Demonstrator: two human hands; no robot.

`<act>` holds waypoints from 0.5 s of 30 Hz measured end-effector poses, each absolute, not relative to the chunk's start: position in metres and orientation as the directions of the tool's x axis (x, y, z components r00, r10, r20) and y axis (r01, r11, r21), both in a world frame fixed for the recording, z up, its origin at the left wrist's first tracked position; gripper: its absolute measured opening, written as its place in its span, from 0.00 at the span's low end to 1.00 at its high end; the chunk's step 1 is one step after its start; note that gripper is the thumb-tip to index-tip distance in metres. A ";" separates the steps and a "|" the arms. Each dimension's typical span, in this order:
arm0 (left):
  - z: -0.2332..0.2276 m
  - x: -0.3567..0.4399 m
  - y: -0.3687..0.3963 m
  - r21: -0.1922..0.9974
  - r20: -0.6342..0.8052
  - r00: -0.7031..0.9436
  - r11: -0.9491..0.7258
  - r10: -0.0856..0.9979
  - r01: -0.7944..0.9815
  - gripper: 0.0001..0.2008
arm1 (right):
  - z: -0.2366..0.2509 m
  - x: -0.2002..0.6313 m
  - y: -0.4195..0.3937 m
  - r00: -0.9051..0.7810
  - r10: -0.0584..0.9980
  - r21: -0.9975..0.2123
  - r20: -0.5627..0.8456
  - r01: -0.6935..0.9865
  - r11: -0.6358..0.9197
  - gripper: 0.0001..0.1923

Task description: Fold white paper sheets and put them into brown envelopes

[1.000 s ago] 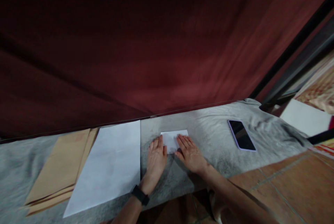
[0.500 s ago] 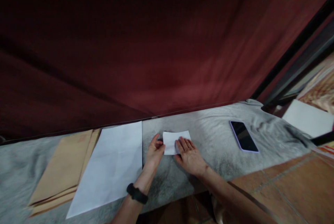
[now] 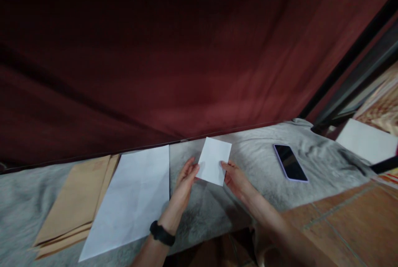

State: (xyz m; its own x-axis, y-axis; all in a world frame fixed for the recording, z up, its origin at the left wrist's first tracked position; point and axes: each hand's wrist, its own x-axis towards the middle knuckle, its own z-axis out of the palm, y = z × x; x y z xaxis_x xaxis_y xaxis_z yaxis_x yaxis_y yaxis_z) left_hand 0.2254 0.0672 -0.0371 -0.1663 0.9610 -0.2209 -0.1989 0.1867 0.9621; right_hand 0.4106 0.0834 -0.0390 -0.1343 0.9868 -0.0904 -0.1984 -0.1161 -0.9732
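Observation:
Between my two hands a small piece of folded white paper (image 3: pixel 214 160) is held up over the grey cloth, its long side running away from me and slightly tilted. My right hand (image 3: pixel 235 177) pinches its right edge, thumb on top and fingers beneath. At the lower left edge, my left hand (image 3: pixel 186 178) has its thumb against the paper, with the fingers partly behind it. A large white sheet (image 3: pixel 133 196) lies flat to the left of my left hand.
Brown paper envelopes (image 3: pixel 73 200) lie stacked at the far left. A phone in a purple case (image 3: pixel 291 162) rests on the grey cloth (image 3: pixel 255 151) at right. Behind rises a dark red fabric wall (image 3: pixel 192 72). Tiled floor (image 3: pixel 357 225) shows at lower right.
The folded paper has been lifted off the cloth and turned from lying wide to standing long. My right hand went from flat on top of it to gripping its right edge.

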 end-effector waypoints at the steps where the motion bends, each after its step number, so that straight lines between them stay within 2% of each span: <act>1: -0.039 0.226 0.067 0.967 -0.208 -0.138 0.182 0.968 -0.177 0.36 | -0.042 0.408 0.081 -0.158 0.980 -0.965 -0.119 -0.215 -0.152 0.23; 3: -0.042 0.226 0.068 0.978 -0.183 -0.099 0.171 0.978 -0.122 0.36 | -0.047 0.405 0.076 -0.175 0.969 -0.939 -0.176 -0.264 -0.218 0.18; 6: -0.042 0.221 0.072 0.987 -0.148 -0.002 0.148 0.989 -0.064 0.26 | -0.049 0.407 0.075 -0.121 0.954 -0.881 -0.275 -0.365 -0.300 0.14; 9: -0.037 0.214 0.077 0.989 -0.139 0.104 0.144 0.985 -0.042 0.19 | -0.044 0.419 0.080 -0.042 0.939 -0.864 -0.343 -0.378 -0.333 0.12; 11: -0.034 0.208 0.080 0.987 -0.158 0.077 0.161 0.984 -0.031 0.20 | -0.041 0.427 0.084 -0.020 0.931 -0.876 -0.364 -0.332 -0.349 0.11; 15: -0.032 0.203 0.081 0.977 -0.204 -0.154 0.192 0.967 -0.092 0.29 | -0.041 0.432 0.085 -0.025 0.910 -0.872 -0.414 -0.273 -0.405 0.13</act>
